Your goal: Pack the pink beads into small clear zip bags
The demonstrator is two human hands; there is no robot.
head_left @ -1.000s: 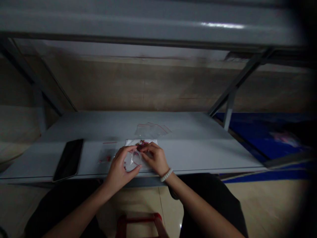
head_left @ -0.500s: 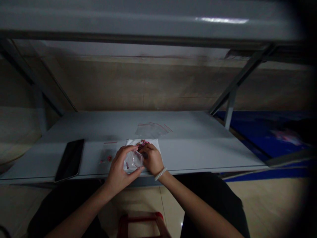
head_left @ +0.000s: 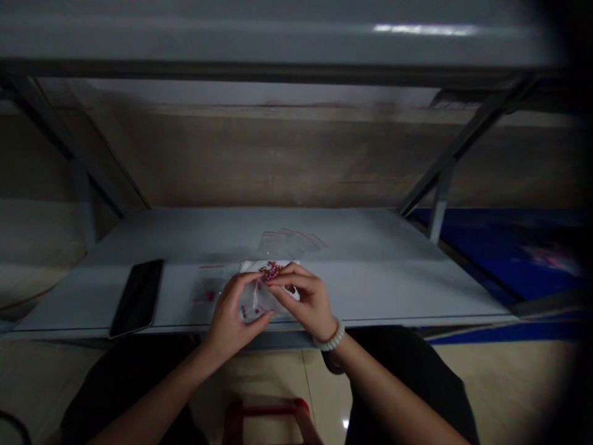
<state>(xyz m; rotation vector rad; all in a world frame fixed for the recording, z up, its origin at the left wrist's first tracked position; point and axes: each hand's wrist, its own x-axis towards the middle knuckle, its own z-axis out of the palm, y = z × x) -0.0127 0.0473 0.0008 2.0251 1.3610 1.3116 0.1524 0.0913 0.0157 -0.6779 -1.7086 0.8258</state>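
Left hand (head_left: 234,321) and right hand (head_left: 308,303) hold an apparently clear plastic bag (head_left: 257,300).

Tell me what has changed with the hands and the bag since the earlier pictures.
The right hand has moved rightward and spread, its fingers now lying across the small clear plastic bag, whose mouth no longer looks rounded open. The left hand keeps hold of the bag. The small pink beads on the white paper sheet and the flat black phone stayed where they were.

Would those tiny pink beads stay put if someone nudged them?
Probably not. The tiny round pink beads lie in a loose heap on a white sheet, so they would likely roll and scatter. They look small enough to be very light, and probably fiddly to pinch.
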